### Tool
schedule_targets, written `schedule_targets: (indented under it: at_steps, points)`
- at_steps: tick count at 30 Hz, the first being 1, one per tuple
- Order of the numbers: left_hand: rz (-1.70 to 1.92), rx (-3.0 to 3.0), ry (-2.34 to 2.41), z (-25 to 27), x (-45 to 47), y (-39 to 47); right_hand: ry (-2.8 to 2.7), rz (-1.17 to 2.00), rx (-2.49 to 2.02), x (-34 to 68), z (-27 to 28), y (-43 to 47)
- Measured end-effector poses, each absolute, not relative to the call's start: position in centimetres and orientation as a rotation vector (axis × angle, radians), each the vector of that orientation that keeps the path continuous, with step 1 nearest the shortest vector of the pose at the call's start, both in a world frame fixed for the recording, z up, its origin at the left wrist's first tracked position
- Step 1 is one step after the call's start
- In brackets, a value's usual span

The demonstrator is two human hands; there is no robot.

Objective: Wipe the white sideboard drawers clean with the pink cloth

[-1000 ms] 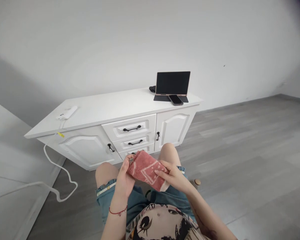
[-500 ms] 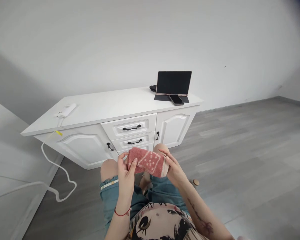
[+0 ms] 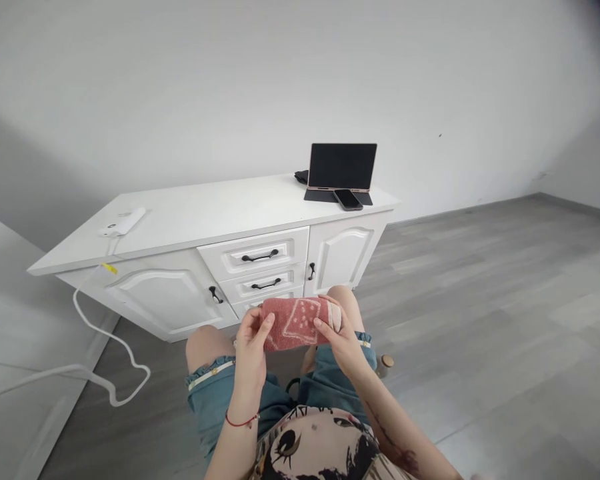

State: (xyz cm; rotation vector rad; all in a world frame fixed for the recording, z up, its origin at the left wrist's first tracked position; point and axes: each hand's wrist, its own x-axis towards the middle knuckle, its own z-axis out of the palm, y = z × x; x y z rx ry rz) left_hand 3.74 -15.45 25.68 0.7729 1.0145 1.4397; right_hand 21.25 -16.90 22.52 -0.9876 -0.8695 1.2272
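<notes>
A pinkish-red sock (image 3: 293, 325) with a white diamond-and-dot pattern is stretched level above my lap, between both hands. My left hand (image 3: 253, 340) pinches its left end, thumb on top and fingers behind. At the other end, beside the cream cuff (image 3: 335, 317), my right hand (image 3: 341, 340) grips it with the thumb pressed on the patterned face. The fingers behind the fabric are partly hidden.
In front of my knees stands a white cabinet (image 3: 205, 217) with black handles. On it are a tablet (image 3: 343, 165), a phone (image 3: 348, 199), a dark item (image 3: 301, 177) and a white power strip (image 3: 125, 223), whose cord (image 3: 111, 337) hangs left. A cork-topped jar (image 3: 386, 364) is beside my right leg.
My right thumb has come onto the front of the sock, and the sock has turned from slanting to nearly level. My knees have moved further apart.
</notes>
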Motion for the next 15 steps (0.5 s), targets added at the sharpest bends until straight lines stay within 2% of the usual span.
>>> schedule_targets:
  at_steps: [15]
  points:
    - [1.581, 0.749, 1.146, 24.9, 2.0, -17.0, -0.88, 1.243, -1.074, 19.8, 22.0, -15.3]
